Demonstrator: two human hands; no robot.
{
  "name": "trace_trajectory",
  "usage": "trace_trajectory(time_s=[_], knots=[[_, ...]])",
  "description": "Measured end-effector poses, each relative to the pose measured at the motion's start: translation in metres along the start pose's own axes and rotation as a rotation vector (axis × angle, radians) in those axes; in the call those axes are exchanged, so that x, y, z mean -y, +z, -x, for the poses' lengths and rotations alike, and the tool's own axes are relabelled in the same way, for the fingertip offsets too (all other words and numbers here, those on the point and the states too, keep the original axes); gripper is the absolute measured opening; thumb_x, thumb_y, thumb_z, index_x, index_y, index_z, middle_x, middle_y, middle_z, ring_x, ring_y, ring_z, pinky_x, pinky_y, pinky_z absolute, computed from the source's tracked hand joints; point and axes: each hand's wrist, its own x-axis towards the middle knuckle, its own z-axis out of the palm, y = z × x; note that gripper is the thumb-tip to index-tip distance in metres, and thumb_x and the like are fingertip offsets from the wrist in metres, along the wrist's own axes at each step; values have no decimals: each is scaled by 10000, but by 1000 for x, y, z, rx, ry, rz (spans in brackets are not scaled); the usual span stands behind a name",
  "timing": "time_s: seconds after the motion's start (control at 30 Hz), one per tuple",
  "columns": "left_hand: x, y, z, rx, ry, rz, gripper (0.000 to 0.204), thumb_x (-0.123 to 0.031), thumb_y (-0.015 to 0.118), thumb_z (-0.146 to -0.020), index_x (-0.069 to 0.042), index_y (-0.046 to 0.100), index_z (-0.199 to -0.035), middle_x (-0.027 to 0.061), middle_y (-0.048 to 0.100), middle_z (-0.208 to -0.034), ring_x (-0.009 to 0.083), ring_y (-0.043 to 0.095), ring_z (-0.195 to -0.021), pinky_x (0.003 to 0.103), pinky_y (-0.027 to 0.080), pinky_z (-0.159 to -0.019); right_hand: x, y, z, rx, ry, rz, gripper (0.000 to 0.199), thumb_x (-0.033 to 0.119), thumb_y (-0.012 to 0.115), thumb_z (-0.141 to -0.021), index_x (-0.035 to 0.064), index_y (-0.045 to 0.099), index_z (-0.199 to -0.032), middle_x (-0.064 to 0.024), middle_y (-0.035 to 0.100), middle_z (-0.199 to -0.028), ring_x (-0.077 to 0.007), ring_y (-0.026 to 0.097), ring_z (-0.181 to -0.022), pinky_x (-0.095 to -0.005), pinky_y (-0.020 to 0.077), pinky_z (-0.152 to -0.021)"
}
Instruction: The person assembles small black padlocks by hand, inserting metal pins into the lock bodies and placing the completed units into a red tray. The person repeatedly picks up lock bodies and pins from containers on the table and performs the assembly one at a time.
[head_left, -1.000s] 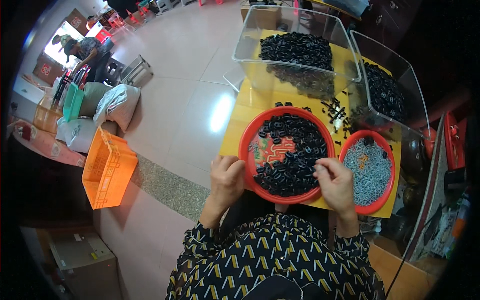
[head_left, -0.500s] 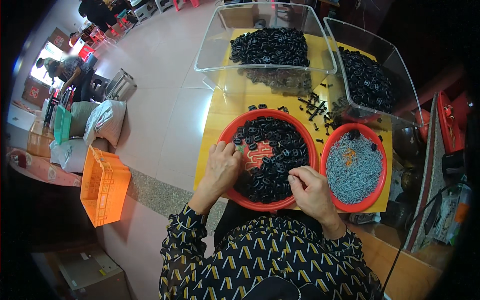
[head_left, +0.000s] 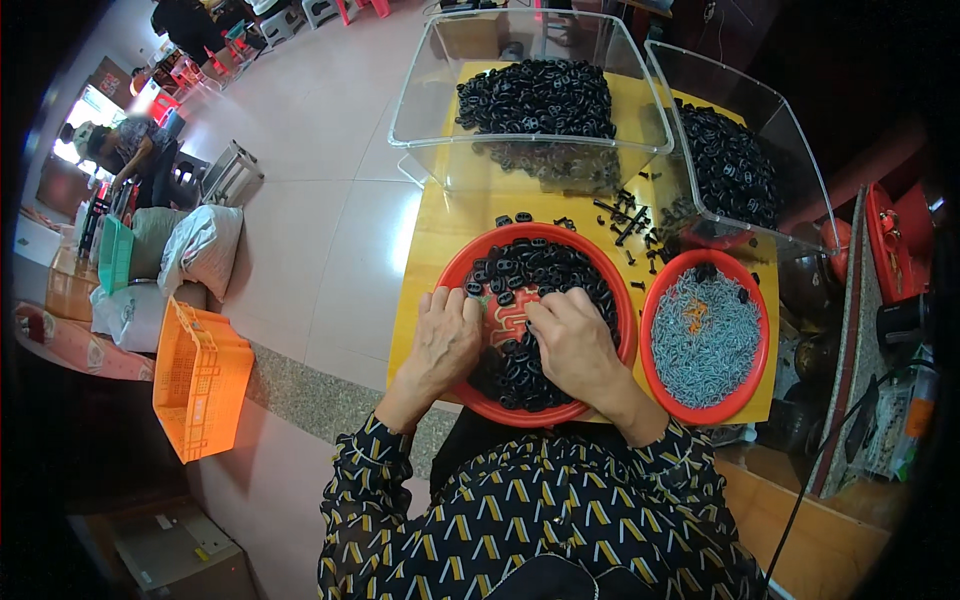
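A large red bowl point(head_left: 458, 272) on a yellow table point(head_left: 428, 240) holds a heap of small black plastic pieces point(head_left: 545, 270), with bare patterned bottom showing in the middle. My left hand point(head_left: 445, 335) lies flat over the bowl's left rim, its fingertips among the black pieces. My right hand point(head_left: 575, 345) rests inside the bowl with its fingers curled over the pieces near the centre; they hide whatever is under them. To the right stands a smaller red bowl point(head_left: 652, 300) full of small grey metal parts point(head_left: 705, 340).
Two clear plastic boxes point(head_left: 420, 130) point(head_left: 790, 150) with more black pieces stand at the table's far side, and loose pieces point(head_left: 625, 215) lie between them and the bowls. On the floor to the left are an orange crate point(head_left: 200, 375) and white sacks point(head_left: 200, 250). A person point(head_left: 135, 150) bends far left.
Both hands have moved from the bowl's near rim in over the black pieces, the right one to the centre. The view has shifted nearer the table.
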Motion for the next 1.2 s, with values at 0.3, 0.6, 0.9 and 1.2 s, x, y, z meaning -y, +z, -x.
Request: trace_trajectory(time_s=[0.3,0.6,0.9,1.2], knots=[[4,-4,2,-72,9,180,235,-113,604,-639,-51,511,-846,101,473,-753,267,467,-770,370,346,-675,-20,-8,-14,67,-9,81,96,11,532,-670,41,603,-727,-115,504,-751,-275,485,-761,-368,419,-686],[10,-5,2,-177,82,270,220,-119,619,-619,-47,552,-815,69,491,-637,231,488,-581,347,390,-544,-17,0,-19,136,79,158,99,37,542,-682,48,607,-756,-133,491,-760,-292,485,-792,-383,416,-688],[9,-8,2,-250,47,375,252,-61,648,-582,-33,560,-816,91,521,-670,255,535,-603,361,435,-549,-13,1,-23,274,92,244,132,40,559,-665,40,589,-793,-144,502,-810,-306,490,-820,-407,418,-697],[4,-17,10,-360,-227,776,105,70,521,-773,11,557,-851,100,573,-754,188,578,-668,270,452,-583,-11,4,-22,289,86,275,116,14,553,-643,5,548,-759,-171,497,-818,-326,486,-817,-412,413,-694]])
